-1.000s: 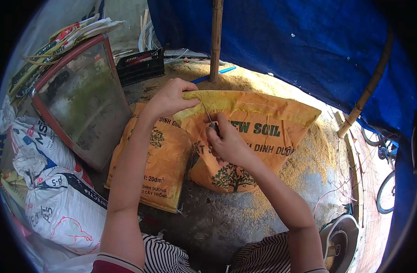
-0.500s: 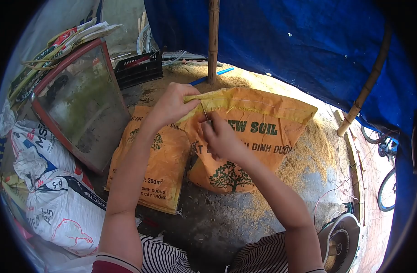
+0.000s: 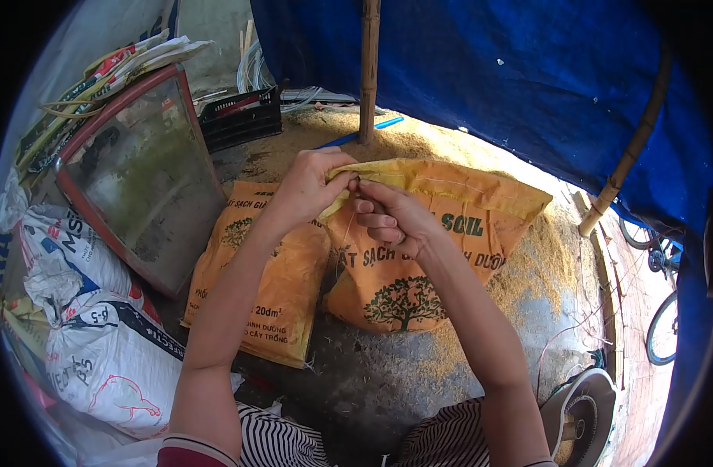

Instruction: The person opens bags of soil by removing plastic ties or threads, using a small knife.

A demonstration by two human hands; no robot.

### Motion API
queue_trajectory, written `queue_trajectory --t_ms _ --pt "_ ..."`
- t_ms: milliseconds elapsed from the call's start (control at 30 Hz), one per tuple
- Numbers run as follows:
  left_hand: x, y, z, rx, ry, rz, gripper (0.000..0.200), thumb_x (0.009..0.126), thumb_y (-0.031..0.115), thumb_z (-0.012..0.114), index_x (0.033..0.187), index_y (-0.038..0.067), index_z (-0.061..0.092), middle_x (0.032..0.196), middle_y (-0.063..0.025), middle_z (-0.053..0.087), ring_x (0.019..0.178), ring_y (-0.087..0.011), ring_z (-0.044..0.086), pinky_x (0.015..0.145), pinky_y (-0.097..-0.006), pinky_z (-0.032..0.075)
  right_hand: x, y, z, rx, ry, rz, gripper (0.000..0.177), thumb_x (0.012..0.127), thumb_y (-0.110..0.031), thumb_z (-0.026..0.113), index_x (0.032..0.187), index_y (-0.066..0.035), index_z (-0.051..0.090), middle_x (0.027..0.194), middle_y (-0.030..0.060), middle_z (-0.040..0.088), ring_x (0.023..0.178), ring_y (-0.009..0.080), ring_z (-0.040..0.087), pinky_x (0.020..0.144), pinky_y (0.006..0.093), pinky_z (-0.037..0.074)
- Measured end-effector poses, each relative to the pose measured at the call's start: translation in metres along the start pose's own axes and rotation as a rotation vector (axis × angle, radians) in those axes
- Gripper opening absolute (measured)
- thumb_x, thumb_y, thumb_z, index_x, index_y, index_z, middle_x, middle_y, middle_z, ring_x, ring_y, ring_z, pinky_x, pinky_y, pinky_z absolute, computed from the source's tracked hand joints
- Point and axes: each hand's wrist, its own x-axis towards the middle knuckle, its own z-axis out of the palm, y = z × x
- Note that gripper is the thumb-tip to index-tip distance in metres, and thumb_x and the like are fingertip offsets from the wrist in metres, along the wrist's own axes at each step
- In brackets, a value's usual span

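An orange sack (image 3: 407,265) with a tree print stands in front of me, its yellow top edge folded over and marked by a line of pale stitching. My left hand (image 3: 314,183) pinches the left corner of that folded edge. Right beside it, my right hand (image 3: 391,214) is closed, thumb and forefinger meeting at the same corner; what lies between them is too small to make out. A thin thread hangs down below the hands. Another orange sack (image 3: 255,272) lies flat to the left.
White printed sacks (image 3: 115,366) and a red-framed panel (image 3: 138,171) are on the left. A black crate (image 3: 240,121) and bamboo pole (image 3: 369,70) stand behind, near spilled husks (image 3: 543,265). A grey round container (image 3: 582,412) is at lower right, below a blue tarp (image 3: 512,78).
My right hand has moved up from the front of the sack to the folded edge, meeting my left hand. The view has shifted slightly.
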Motion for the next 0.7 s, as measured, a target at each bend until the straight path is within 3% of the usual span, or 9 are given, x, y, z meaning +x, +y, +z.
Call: queue_trajectory --t_ms 67,133,167,233,267,300,367,567,700 --pt "0.000 -0.004 -0.011 -0.035 -0.058 -0.030 0.021 0.081 0.005 0.064 0.098 -0.005 0.064 0.080 -0.0085 0.063 0.070 -0.0156 0.059 0.064 -0.0267 0.046 -0.005 -0.001 0.020 -0.229 0.115 -0.016 0.018 0.096 -0.017 0.046 0.104 -0.001 0.050 0.072 0.0034 0.049 0.043 0.0057 0.038 0.032 0.0194 0.031" --pt "-0.001 -0.008 -0.029 -0.068 -0.241 -0.077 0.034 0.092 0.025 0.056 0.112 -0.002 0.061 0.095 -0.0082 0.064 0.069 -0.0138 0.060 0.063 -0.0244 0.048 -0.010 0.007 0.042 -0.805 0.339 0.004 0.020 0.095 -0.018 0.046 0.104 0.000 0.049 0.073 0.0051 0.050 0.046 0.0081 0.045 0.035 0.0235 0.040" --pt "-0.001 -0.010 -0.038 -0.067 -0.237 -0.082 0.034 0.092 0.025 0.056 0.112 -0.002 0.061 0.095 -0.0082 0.064 0.069 -0.0138 0.060 0.063 -0.0244 0.048 -0.011 0.011 0.042 -0.807 0.335 0.008 0.020 0.095 -0.018 0.046 0.104 0.000 0.049 0.073 0.0051 0.050 0.046 0.0081 0.045 0.035 0.0235 0.040" --pt "0.001 -0.014 -0.055 -0.297 -0.235 -0.451 0.055 0.096 0.048 0.039 0.123 0.002 0.055 0.112 -0.0111 0.060 0.067 -0.0103 0.060 0.061 -0.0233 0.050 -0.014 0.016 0.043 -0.920 0.272 0.015 0.023 0.094 -0.019 0.046 0.105 0.001 0.047 0.075 0.0064 0.051 0.053 0.0129 0.055 0.044 0.0265 0.049" --pt "0.002 -0.018 -0.054 -0.358 -0.237 -0.438 0.070 0.094 0.060 0.026 0.128 0.004 0.051 0.121 -0.0155 0.055 0.065 -0.0080 0.059 0.059 -0.0229 0.051 -0.016 0.017 0.041 -0.926 0.269 0.021 0.023 0.094 -0.019 0.046 0.105 0.001 0.047 0.075 0.0064 0.051 0.053 0.0129 0.055 0.044 0.0265 0.049" --pt "0.002 -0.026 -0.051 -0.363 -0.229 -0.439 0.070 0.094 0.060 0.026 0.128 0.004 0.051 0.121 -0.0155 0.055 0.065 -0.0080 0.059 0.059 -0.0229 0.051 -0.018 0.016 0.038 -0.972 0.206 0.059 0.021 0.095 -0.019 0.046 0.105 -0.001 0.047 0.076 0.0054 0.051 0.059 0.0135 0.057 0.051 0.0277 0.052" --pt "0.001 -0.042 -0.037 -0.913 -0.435 -0.434 0.079 0.088 0.069 0.031 0.128 0.004 0.052 0.124 -0.0198 0.053 0.075 -0.0115 0.062 0.068 -0.0245 0.052 -0.020 0.015 0.030 -1.027 0.149 0.102 0.020 0.096 -0.020 0.046 0.106 -0.003 0.047 0.078 0.0045 0.052 0.065 0.0141 0.059 0.059 0.0289 0.054" --pt "0.002 -0.031 -0.008 -0.657 -0.479 -0.659 0.063 0.092 0.058 0.040 0.112 0.003 0.063 0.102 -0.0115 0.064 0.075 -0.0095 0.061 0.065 -0.0199 0.049 -0.029 0.013 0.019 -1.016 0.088 0.050 0.015 0.097 -0.015 0.045 0.104 -0.003 0.048 0.081 0.0054 0.055 0.077 0.0145 0.061 0.069 0.0275 0.054" --pt "0.002 -0.045 -0.025 -0.685 -0.577 -0.482 0.051 0.092 0.049 0.050 0.102 0.002 0.066 0.088 -0.0047 0.066 0.075 -0.0088 0.061 0.065 -0.0209 0.048 -0.030 0.013 0.018 -1.095 0.088 0.001 0.014 0.097 -0.015 0.046 0.103 -0.002 0.049 0.083 0.0051 0.056 0.078 0.0126 0.060 0.070 0.0269 0.052"
